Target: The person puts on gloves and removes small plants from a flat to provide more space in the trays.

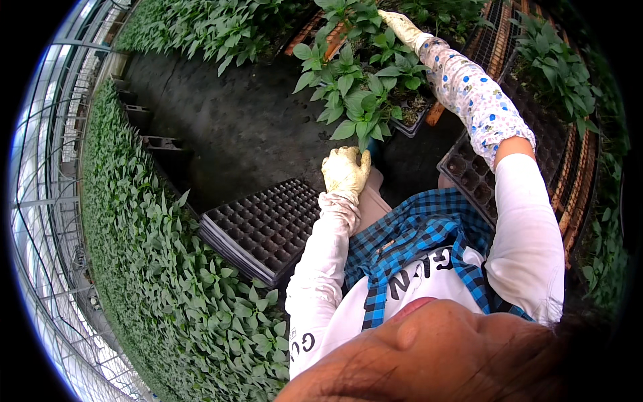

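Observation:
My left hand, in a stained pale-yellow glove, is just below the nearest leaves of a clump of leafy green seedlings. Its fingers are curled in with the thumb raised beside them; whatever they may hold is hidden. Stretched forward, my right hand, in a similar glove with a blue-dotted sleeve cover, reaches the far side of the clump. Its fingers are drawn together at the leaves, and their tips are partly hidden. The seedlings stand in a black tray, mostly covered by foliage.
A stack of black cell trays lies left of my legs, and another cell tray is at the right. Dense seedlings run along the left side. Dark ground sheet lies ahead; orange-brown slats are at right.

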Demonstrator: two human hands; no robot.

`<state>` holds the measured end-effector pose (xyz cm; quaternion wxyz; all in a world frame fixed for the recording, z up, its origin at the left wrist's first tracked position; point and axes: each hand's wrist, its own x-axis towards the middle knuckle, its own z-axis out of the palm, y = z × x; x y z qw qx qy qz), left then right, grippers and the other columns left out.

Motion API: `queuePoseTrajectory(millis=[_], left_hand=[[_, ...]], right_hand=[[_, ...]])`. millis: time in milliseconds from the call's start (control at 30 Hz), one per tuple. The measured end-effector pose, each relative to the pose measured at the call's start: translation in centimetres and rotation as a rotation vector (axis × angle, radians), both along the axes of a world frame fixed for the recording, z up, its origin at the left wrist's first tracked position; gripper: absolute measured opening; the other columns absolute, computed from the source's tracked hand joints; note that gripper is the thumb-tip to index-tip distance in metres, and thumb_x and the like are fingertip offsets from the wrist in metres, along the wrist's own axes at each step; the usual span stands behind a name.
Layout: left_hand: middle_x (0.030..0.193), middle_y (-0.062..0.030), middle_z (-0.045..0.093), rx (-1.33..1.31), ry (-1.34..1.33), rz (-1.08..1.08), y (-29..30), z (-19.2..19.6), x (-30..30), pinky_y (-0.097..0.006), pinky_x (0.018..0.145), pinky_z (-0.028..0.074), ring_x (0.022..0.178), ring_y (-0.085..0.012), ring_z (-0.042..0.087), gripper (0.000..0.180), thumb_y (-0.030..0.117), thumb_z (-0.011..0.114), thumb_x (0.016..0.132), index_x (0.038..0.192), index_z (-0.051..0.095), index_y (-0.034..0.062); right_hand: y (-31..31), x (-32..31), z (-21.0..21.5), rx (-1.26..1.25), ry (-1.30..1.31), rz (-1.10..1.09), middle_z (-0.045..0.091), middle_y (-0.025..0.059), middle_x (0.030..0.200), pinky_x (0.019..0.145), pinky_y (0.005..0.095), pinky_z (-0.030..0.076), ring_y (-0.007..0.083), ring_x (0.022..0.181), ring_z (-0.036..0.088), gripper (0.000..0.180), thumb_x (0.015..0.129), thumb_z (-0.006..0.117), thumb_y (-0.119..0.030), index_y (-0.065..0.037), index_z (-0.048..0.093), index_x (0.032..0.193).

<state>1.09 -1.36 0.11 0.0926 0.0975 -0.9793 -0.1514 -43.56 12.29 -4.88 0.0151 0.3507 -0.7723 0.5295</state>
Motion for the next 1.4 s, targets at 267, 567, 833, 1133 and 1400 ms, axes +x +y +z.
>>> queuePoseTrajectory(millis=[267,567,833,1133,1400], left_hand=[[0.089,-0.0106,0.071,0.061,-0.029,0.011,0.1,0.7,0.4,-0.048,0.081,0.048,0.091,-0.0335,0.064,0.031,0.038,0.066,0.088,0.087,0.073,0.0083],[0.079,-0.011,0.066,0.076,0.045,-0.011,0.0,1.0,0.6,-0.049,0.077,0.046,0.086,-0.035,0.062,0.036,0.04,0.064,0.089,0.074,0.065,0.0073],[0.077,-0.0108,0.066,0.091,0.046,0.019,-0.2,1.1,0.9,-0.048,0.076,0.046,0.085,-0.0345,0.063,0.037,0.041,0.064,0.089,0.073,0.063,0.0075],[0.079,-0.0131,0.067,0.084,-0.015,0.009,0.3,2.1,0.1,-0.05,0.079,0.047,0.087,-0.0357,0.063,0.039,0.043,0.063,0.089,0.076,0.066,0.007],[0.084,-0.0109,0.07,0.01,0.044,-0.06,0.2,-0.6,-0.8,-0.051,0.077,0.05,0.088,-0.0347,0.065,0.033,0.042,0.063,0.089,0.081,0.072,0.011]], right_hand=[[-1.6,-1.0,-0.2,0.26,0.006,0.361,0.061,0.0102,0.13,0.108,0.0367,0.042,0.0237,0.12,0.057,0.053,0.1,0.059,-0.037,-0.005,0.052,0.142],[-7.6,7.6,9.3,0.884,0.307,-0.104,0.07,0.0189,0.098,0.079,0.044,0.056,0.0347,0.093,0.069,0.05,0.089,0.072,-0.048,-0.003,0.066,0.111],[-6.0,8.2,8.9,0.534,0.124,0.027,0.071,0.016,0.118,0.083,0.0399,0.057,0.0287,0.108,0.069,0.049,0.092,0.067,-0.046,-0.005,0.067,0.121],[3.5,4.3,4.0,-0.266,-0.358,-0.15,0.069,0.0021,0.092,0.069,0.0267,0.054,0.0115,0.079,0.065,0.028,0.102,0.06,-0.031,-0.007,0.07,0.114],[21.2,16.4,7.7,-0.438,-0.424,-0.232,0.072,0.0087,0.104,0.077,0.0298,0.057,0.0185,0.088,0.072,0.032,0.103,0.06,-0.032,-0.004,0.066,0.119]])
